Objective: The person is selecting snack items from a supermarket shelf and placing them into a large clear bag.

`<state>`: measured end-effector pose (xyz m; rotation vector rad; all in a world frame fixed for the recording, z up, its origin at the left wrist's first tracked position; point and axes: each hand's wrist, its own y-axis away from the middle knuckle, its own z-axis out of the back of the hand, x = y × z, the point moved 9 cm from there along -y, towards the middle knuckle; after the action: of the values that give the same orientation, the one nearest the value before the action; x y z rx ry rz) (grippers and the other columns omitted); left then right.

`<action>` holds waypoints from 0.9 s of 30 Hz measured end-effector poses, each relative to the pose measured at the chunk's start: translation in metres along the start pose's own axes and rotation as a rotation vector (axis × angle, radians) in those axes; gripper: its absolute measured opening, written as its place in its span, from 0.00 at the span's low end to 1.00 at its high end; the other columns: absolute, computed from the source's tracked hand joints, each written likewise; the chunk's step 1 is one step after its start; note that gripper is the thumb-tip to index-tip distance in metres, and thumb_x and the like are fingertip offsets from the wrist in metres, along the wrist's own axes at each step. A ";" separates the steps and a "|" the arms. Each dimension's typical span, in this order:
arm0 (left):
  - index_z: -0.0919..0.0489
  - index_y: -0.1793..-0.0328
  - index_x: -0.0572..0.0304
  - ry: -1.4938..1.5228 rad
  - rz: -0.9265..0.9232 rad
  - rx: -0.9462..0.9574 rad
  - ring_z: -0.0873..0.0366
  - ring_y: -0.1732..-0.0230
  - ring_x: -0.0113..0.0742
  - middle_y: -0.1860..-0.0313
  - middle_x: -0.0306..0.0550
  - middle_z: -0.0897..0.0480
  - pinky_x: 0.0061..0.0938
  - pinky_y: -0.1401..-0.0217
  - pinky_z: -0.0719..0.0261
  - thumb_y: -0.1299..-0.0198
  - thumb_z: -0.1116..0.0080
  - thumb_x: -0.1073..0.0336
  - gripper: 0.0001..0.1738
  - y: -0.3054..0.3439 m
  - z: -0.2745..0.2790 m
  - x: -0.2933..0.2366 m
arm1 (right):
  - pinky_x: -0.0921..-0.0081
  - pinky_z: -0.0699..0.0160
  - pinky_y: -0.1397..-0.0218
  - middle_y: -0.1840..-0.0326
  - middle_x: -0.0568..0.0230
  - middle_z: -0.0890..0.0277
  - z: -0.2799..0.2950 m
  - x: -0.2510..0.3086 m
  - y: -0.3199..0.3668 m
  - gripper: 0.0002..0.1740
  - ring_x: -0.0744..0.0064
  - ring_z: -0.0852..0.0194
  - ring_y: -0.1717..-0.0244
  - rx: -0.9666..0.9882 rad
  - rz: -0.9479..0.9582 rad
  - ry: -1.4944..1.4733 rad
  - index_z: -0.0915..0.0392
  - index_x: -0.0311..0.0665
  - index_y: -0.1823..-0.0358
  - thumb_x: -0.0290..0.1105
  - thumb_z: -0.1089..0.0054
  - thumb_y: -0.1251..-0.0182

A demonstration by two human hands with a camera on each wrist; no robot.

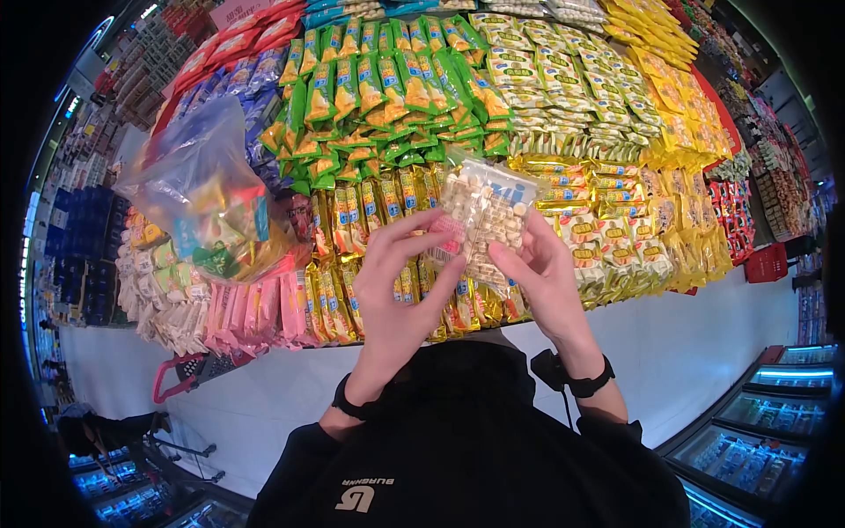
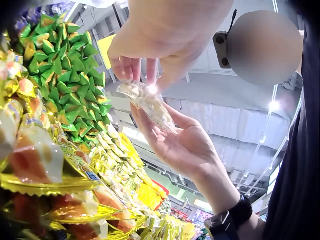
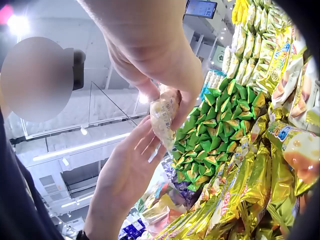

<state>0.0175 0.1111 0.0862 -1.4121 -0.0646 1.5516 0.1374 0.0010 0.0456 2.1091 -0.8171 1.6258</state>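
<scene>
A clear snack packet (image 1: pixel 489 224) full of small beige pieces is held up in front of the display, tilted, with blue letters at its top and a pink label at its left. My right hand (image 1: pixel 553 268) grips its right side, thumb laid across the front. On the other side, my left hand (image 1: pixel 396 273) pinches the left edge between fingertips and thumb. From the left wrist view, the packet (image 2: pixel 147 102) appears edge-on between both hands. The right wrist view has the left hand's (image 3: pixel 125 170) fingers quite straight against the packet (image 3: pixel 164 112).
Green packets (image 1: pixel 387 88), gold packets (image 1: pixel 339 211) and white-and-green packets (image 1: pixel 572 79) are heaped on the display. A translucent plastic bag (image 1: pixel 180 158) with several colourful packets lies at the left. Pink packets (image 1: pixel 251 317) edge the front. Glass-topped freezers (image 1: pixel 766 414) stand at the right.
</scene>
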 end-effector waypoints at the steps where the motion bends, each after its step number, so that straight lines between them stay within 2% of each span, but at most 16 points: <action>1: 0.19 0.47 0.64 0.099 0.095 -0.011 0.19 0.46 0.38 0.49 0.49 0.15 0.29 0.44 0.22 0.48 0.27 0.75 0.21 -0.001 0.000 0.006 | 0.75 0.33 0.33 0.33 0.58 0.29 -0.001 0.001 0.001 0.29 0.76 0.31 0.35 0.010 0.006 -0.010 0.38 0.30 0.29 0.24 0.40 0.28; 3: 0.21 0.44 0.66 0.296 0.285 -0.032 0.19 0.48 0.32 0.52 0.47 0.14 0.25 0.47 0.22 0.46 0.27 0.76 0.23 0.002 -0.004 0.017 | 0.76 0.35 0.32 0.33 0.60 0.29 -0.001 0.000 0.002 0.28 0.77 0.32 0.35 0.010 -0.007 -0.026 0.39 0.31 0.28 0.26 0.42 0.26; 6: 0.25 0.40 0.69 0.599 0.475 0.131 0.19 0.52 0.25 0.53 0.43 0.15 0.20 0.50 0.22 0.47 0.26 0.76 0.28 0.014 -0.023 0.034 | 0.76 0.36 0.31 0.33 0.61 0.29 -0.004 -0.003 0.004 0.28 0.78 0.32 0.35 -0.011 -0.003 -0.072 0.40 0.32 0.27 0.28 0.44 0.24; 10: 0.24 0.42 0.69 0.559 0.405 0.070 0.18 0.57 0.23 0.56 0.41 0.15 0.20 0.54 0.22 0.49 0.24 0.77 0.28 0.017 -0.020 0.030 | 0.76 0.37 0.31 0.33 0.62 0.29 -0.005 -0.002 0.003 0.28 0.77 0.32 0.35 -0.014 0.019 -0.006 0.42 0.33 0.26 0.29 0.47 0.22; 15: 0.20 0.46 0.67 0.323 0.256 -0.034 0.20 0.64 0.23 0.62 0.40 0.17 0.19 0.59 0.22 0.52 0.21 0.75 0.26 0.009 -0.007 0.011 | 0.74 0.36 0.30 0.32 0.61 0.31 -0.004 -0.019 -0.002 0.28 0.77 0.32 0.34 0.018 -0.079 -0.064 0.45 0.34 0.24 0.35 0.51 0.19; 18: 0.21 0.45 0.68 0.236 0.188 0.065 0.23 0.62 0.24 0.57 0.43 0.18 0.20 0.56 0.23 0.56 0.20 0.77 0.30 0.007 -0.009 0.001 | 0.73 0.35 0.29 0.31 0.60 0.31 -0.005 -0.027 -0.001 0.29 0.76 0.33 0.33 0.044 -0.163 -0.120 0.46 0.35 0.22 0.39 0.55 0.17; 22: 0.17 0.50 0.64 0.255 0.087 -0.010 0.24 0.73 0.23 0.65 0.40 0.19 0.18 0.68 0.24 0.56 0.19 0.72 0.25 0.002 -0.009 -0.009 | 0.72 0.35 0.28 0.31 0.60 0.32 -0.007 -0.033 0.005 0.31 0.76 0.33 0.31 0.030 -0.256 -0.152 0.49 0.34 0.21 0.42 0.59 0.16; 25: 0.20 0.48 0.66 0.237 0.113 0.078 0.24 0.65 0.24 0.60 0.42 0.20 0.18 0.62 0.25 0.57 0.19 0.76 0.28 0.005 -0.013 -0.008 | 0.72 0.35 0.28 0.31 0.61 0.31 -0.004 -0.039 0.007 0.32 0.75 0.33 0.31 -0.008 -0.279 -0.184 0.49 0.32 0.21 0.42 0.58 0.17; 27: 0.20 0.49 0.66 0.239 0.115 0.086 0.25 0.66 0.23 0.60 0.42 0.21 0.18 0.62 0.26 0.57 0.19 0.76 0.27 0.005 -0.013 -0.008 | 0.73 0.35 0.29 0.32 0.61 0.31 -0.003 -0.040 0.008 0.32 0.75 0.33 0.32 -0.026 -0.294 -0.184 0.50 0.30 0.21 0.42 0.58 0.17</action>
<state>0.0233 0.0963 0.0844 -1.5444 0.2288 1.4488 0.1226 0.0058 0.0072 2.2598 -0.5447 1.2794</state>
